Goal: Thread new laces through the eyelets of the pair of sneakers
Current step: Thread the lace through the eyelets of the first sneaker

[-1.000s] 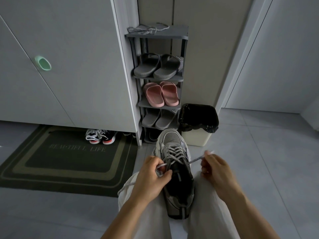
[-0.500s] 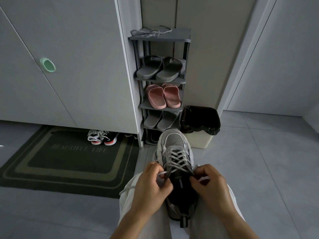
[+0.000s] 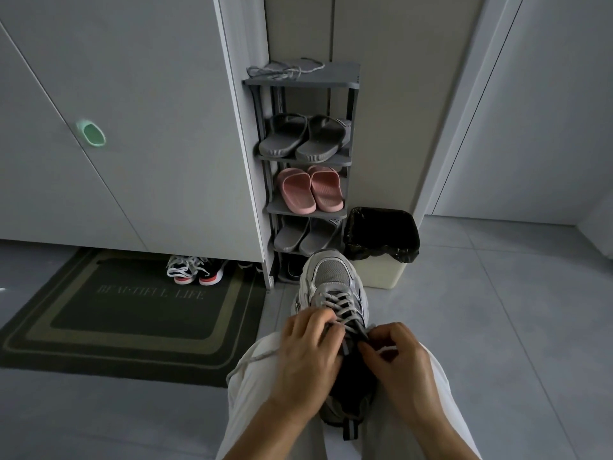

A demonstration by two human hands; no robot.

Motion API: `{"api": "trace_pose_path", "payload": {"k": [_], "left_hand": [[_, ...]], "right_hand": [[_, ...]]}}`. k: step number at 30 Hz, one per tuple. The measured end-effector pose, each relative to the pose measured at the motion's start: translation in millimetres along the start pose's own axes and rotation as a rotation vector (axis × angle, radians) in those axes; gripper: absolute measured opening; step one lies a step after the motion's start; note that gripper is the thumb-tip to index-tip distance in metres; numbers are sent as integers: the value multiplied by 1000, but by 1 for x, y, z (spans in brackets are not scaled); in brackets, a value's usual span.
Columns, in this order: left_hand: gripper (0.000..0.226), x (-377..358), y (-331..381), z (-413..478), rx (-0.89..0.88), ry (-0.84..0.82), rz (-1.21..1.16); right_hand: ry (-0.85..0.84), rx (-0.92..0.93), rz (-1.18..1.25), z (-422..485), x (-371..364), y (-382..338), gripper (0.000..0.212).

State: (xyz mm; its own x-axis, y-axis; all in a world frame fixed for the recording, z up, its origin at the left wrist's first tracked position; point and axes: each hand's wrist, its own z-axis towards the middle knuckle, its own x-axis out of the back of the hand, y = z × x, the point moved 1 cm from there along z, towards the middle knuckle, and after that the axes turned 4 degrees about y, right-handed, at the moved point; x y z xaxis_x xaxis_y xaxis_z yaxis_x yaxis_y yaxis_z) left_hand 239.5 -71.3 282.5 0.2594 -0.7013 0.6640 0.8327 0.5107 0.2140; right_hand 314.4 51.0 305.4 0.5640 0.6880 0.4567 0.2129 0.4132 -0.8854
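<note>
A grey and white sneaker (image 3: 333, 280) lies between my knees, toe pointing away, with a pale grey lace (image 3: 338, 307) crossed through its lower eyelets. My left hand (image 3: 306, 346) rests on the sneaker's left side, fingers curled at the eyelets by the lace. My right hand (image 3: 394, 356) pinches the lace end at the upper right eyelets. A loose stretch of lace (image 3: 252, 360) trails left over my white trouser leg. Another bundle of grey laces (image 3: 285, 70) lies on top of the shoe rack.
A narrow grey shoe rack (image 3: 305, 157) holds grey and pink slippers straight ahead. A bin with a black liner (image 3: 381, 240) stands to its right. A dark doormat (image 3: 132, 310) lies on the left, with a black and red sneaker pair (image 3: 195, 270) at its far edge.
My right hand came in from holding the lace out to the right and now pinches it at the upper eyelets. My left hand stays on the sneaker's left side.
</note>
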Motion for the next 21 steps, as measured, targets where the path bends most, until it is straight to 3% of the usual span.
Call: {"api": "trace_pose_path", "payload": {"k": [3,7,8,10,11,13,15,17,19,21], "left_hand": [[14,-1,-1,1,-26,74,4],[18,0,-4,5,11,93,-38],[19,0,-5,6,18,91,-58],[19,2,-4,6,19,81,-88],[17,2,-3,5,17,82,-97],[13,4,2,2,24,99,-119],[10,6,6,1,14,103,-143],[10,6,7,1,-10,69,-144],[6,12,5,2,62,28,-241],[10,25,-6,12,277,42,-496]], "right_hand": [[21,-27,20,0,-5,9,23],[-8,-84,13,-17,-3,10,29],[-67,-140,89,-24,-6,6,38],[-230,-332,553,-29,-19,3,46],[-329,-402,799,-28,-26,2,46],[-468,-414,1060,-21,-39,0,37],[-294,-458,1076,-13,-50,-6,61],[-153,-502,1155,-11,-52,2,67],[-192,-589,1282,-8,-62,3,62],[-305,-621,1473,-4,-73,0,62]]}}
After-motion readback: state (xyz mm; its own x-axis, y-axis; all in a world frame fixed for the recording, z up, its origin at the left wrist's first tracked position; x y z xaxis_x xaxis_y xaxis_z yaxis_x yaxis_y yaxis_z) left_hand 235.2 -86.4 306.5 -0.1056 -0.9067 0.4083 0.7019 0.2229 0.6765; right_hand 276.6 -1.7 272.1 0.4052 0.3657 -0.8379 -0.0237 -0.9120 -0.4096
